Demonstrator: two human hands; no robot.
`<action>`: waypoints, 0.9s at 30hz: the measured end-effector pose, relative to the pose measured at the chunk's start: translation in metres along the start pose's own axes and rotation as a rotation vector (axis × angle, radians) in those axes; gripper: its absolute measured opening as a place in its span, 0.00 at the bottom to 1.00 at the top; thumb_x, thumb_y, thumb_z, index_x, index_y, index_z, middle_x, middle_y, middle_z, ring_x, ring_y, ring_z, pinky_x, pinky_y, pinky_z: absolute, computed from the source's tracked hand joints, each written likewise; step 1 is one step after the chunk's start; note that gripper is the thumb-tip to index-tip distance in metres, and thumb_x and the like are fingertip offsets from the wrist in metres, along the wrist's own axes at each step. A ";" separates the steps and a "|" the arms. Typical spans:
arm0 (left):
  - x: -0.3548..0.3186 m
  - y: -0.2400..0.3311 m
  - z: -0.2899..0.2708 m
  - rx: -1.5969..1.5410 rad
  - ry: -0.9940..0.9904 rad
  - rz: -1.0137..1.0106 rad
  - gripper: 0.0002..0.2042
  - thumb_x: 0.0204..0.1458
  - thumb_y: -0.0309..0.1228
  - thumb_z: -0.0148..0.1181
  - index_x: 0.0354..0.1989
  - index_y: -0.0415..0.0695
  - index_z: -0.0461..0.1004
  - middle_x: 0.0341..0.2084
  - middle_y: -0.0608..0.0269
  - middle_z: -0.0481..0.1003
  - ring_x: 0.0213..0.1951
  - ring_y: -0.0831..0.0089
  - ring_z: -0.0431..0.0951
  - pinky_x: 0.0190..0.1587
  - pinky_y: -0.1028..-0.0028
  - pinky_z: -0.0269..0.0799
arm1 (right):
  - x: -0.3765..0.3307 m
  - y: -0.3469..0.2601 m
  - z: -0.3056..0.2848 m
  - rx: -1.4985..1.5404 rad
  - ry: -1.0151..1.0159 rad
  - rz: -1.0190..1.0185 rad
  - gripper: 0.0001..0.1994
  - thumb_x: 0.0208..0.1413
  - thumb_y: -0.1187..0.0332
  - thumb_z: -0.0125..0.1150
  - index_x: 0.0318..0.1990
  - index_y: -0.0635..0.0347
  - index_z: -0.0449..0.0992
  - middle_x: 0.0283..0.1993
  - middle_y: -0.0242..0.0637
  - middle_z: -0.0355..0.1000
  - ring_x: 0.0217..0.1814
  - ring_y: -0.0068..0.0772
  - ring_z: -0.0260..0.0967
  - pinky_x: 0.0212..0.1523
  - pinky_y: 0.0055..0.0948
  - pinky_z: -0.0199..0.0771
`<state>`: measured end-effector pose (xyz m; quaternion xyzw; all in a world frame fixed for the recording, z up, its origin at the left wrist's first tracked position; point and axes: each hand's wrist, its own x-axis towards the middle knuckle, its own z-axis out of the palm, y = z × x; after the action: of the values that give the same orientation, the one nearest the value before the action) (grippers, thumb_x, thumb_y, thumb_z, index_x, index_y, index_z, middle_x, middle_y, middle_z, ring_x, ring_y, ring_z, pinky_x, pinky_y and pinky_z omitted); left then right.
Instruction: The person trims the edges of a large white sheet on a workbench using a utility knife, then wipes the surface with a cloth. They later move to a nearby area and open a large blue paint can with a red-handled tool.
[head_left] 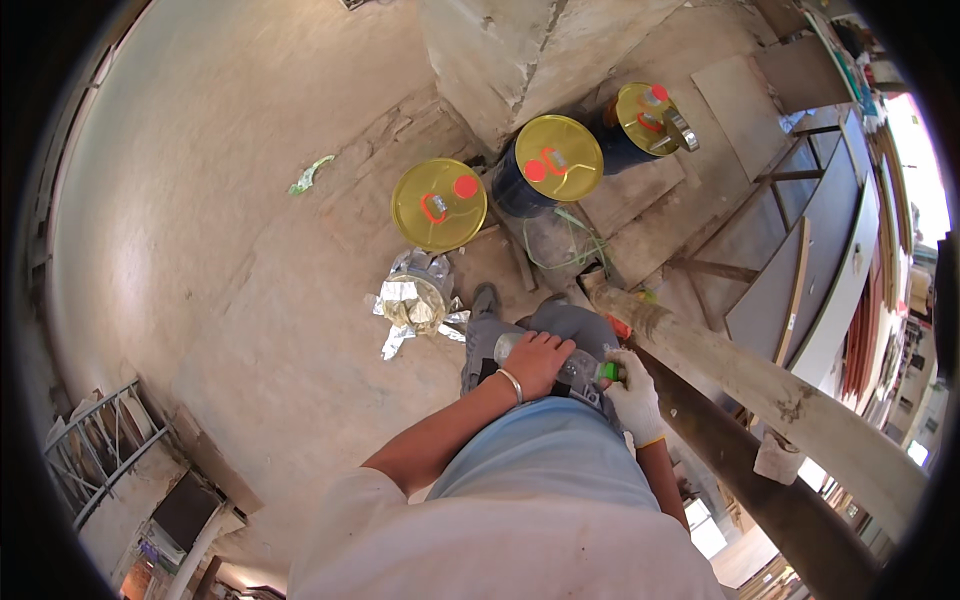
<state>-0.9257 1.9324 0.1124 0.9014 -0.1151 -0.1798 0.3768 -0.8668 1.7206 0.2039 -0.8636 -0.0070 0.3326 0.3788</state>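
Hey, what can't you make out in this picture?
Head view: middle of the clear plastic bottle, hidden by the left hand.
Head view: palm of the right hand, covered by its white glove.
Head view: side of the leftmost drum, mostly hidden under its yellow lid.

A round, gold-lidded metal drum point(447, 225) is standing on the dusty beige floor point(200, 300), and a dark-blue, gold-lidded drum point(572, 182) is standing to its right, near a pale, stained concrete pillar point(520, 60). Another dark-blue, gold-lidded drum point(632, 122) is sitting farther right; all three are showing red caps and red handles. A squat container wrapped in crumpled silver foil point(402, 291) is resting just below the first drum. A crumpled green-and-white wrapper point(311, 175) is lying farther left. A large, flat grey panel point(835, 215) is slanting at the right.
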 end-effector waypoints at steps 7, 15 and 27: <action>-0.004 0.001 -0.007 -0.105 0.100 -0.283 0.35 0.42 0.34 0.72 0.62 0.45 0.65 0.49 0.54 0.75 0.55 0.55 0.74 0.59 0.57 0.67 | 0.082 -0.014 -0.007 -0.003 -0.291 -0.146 0.18 0.49 0.79 0.63 0.49 0.60 0.74 0.49 0.42 0.74 0.52 0.42 0.76 0.53 0.35 0.75; 0.049 0.007 -0.044 -0.134 0.381 -0.565 0.34 0.40 0.36 0.73 0.59 0.43 0.66 0.47 0.50 0.75 0.52 0.50 0.75 0.55 0.56 0.70 | 0.214 -0.049 -0.039 0.467 -0.825 -0.023 0.18 0.51 0.81 0.59 0.52 0.62 0.71 0.41 0.36 0.70 0.42 0.27 0.72 0.42 0.29 0.77; 0.181 0.083 -0.142 -0.130 0.662 -0.521 0.35 0.39 0.28 0.72 0.60 0.41 0.66 0.50 0.47 0.75 0.53 0.47 0.76 0.56 0.56 0.72 | 0.314 0.171 -0.234 0.775 -0.216 0.537 0.17 0.54 0.79 0.56 0.53 0.59 0.73 0.38 0.41 0.72 0.36 0.40 0.76 0.33 0.44 0.85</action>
<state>-0.7087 1.9034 0.2213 0.8837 0.2555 0.0231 0.3916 -0.5277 1.5298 0.0276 -0.5905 0.3013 0.4848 0.5705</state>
